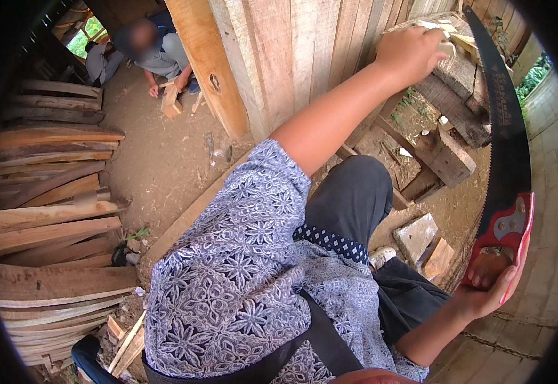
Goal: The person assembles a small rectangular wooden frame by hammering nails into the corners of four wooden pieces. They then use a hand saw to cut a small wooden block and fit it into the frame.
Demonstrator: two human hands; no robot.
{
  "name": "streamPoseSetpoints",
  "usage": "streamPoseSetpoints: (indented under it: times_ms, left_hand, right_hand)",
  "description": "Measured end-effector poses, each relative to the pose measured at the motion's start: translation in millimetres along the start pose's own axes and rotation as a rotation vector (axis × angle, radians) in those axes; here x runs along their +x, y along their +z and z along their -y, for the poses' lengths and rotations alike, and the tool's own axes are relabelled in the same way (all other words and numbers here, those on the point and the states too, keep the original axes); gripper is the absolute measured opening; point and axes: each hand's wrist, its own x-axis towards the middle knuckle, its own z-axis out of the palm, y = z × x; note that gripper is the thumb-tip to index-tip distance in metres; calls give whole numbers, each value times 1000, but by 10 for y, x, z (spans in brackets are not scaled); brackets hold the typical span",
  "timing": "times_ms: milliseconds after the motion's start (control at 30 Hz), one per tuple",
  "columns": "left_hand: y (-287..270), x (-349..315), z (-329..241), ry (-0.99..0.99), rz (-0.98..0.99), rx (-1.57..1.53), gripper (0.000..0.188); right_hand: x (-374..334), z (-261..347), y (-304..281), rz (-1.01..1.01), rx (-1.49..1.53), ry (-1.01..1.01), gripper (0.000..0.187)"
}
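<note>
One saw point(501, 141) is gripped by the right hand point(490, 298) at four o'clock; the left hand point(412, 56), at one, touches wood point(447, 48), grip unclear.

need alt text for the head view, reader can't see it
A person's right hand grips a red-handled handsaw, blade toward the picture's top, while the left hand is at rough timber. Stacked planks line the left side; beyond, another person crouches with a wooden block.

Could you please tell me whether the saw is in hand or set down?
In hand: the right hand wraps around the red handle of the saw.
</note>
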Motion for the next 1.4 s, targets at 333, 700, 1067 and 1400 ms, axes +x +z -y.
streamPoseSetpoints:
  times_ms: [333, 700, 1067, 1400]
  left_hand:
    - [40, -1545, -931, -439, 533, -1203, 13]
    - [357, -2196, -1606, -562, 821, -1405, 48]
    - [559, -2203, -1805, -853, 1157, -1605, 45]
    - [663, -2225, -1893, -819, 1021, -1514, 34]
  right_hand:
    - [-22, 160, -249, -106, -137, -67, 49]
    - [-689, 875, -1509, -539, -398, -235, 32]
    - [-2315, 444, -2703, -1083, -600, 302, 36]
    - [-3379, 115, -2943, -1443, -270, 267, 41]
